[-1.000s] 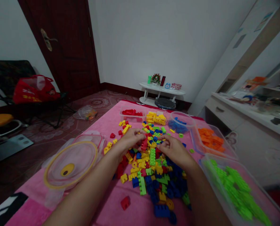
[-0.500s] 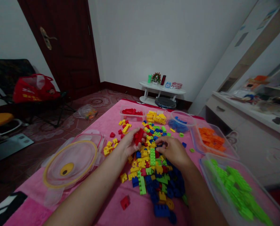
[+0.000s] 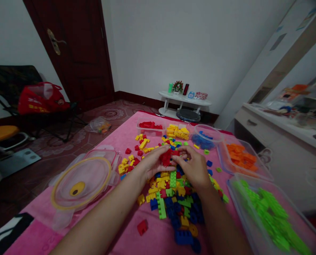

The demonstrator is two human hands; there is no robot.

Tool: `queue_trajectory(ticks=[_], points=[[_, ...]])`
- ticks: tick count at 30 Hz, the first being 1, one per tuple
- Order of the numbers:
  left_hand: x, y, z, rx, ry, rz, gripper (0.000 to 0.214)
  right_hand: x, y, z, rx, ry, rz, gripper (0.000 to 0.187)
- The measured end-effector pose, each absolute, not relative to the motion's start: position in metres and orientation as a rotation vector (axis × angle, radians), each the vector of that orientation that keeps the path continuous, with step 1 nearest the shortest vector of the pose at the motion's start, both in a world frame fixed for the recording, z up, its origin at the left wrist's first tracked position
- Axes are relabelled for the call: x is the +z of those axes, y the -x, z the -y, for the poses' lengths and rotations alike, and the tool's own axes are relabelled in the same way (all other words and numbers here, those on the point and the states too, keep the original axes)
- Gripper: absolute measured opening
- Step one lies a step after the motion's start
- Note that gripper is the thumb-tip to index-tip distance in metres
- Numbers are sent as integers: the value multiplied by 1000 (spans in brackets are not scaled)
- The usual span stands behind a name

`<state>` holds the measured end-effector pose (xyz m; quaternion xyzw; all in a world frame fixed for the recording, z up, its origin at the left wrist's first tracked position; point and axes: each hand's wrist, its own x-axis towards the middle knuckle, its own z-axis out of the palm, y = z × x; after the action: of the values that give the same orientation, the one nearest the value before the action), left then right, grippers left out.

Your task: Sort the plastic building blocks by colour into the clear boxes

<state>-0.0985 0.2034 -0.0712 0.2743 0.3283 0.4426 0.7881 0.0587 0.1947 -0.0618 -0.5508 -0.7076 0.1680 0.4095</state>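
Red toy building blocks (image 3: 166, 158) lie in my left hand (image 3: 155, 163), its fingers curled around them above the pile. My right hand (image 3: 193, 164) meets it from the right, thumb and fingertips closed on a red block (image 3: 175, 153) against the others. Exactly how many red blocks the left hand carries is hidden. Beneath both hands spreads a mixed heap of yellow, blue, green and red blocks (image 3: 170, 202). One loose red block (image 3: 142, 227) sits apart on the pink cloth (image 3: 115, 233).
Along the far edge stand tubs of red (image 3: 151, 132), yellow (image 3: 178, 131) and blue blocks (image 3: 203, 140). Boxes of orange (image 3: 241, 157) and green blocks (image 3: 269, 216) line the right side. Clear lids, one round with a yellow rim (image 3: 57, 202), lie at left.
My right hand has risen from the heap to meet the left, with a red block at its fingertips. My left hand has shifted slightly right, still holding red blocks.
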Motion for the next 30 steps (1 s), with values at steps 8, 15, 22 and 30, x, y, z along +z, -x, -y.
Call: queue_trajectory(ticks=[8, 15, 22, 30], points=[[-82, 96, -202, 917, -516, -627, 33, -56, -58, -192, 352, 1264, 1706, 19], [-54, 111, -251, 1147, -255, -647, 18, -47, -72, -193, 633, 1250, 1391, 28], [-24, 124, -352, 1384, -217, -847, 21, -40, -77, -190, 706, 1239, 1309, 32], [-46, 116, -326, 1303, -1013, -1023, 53, -55, -94, -203, 572, 1333, 1480, 31]])
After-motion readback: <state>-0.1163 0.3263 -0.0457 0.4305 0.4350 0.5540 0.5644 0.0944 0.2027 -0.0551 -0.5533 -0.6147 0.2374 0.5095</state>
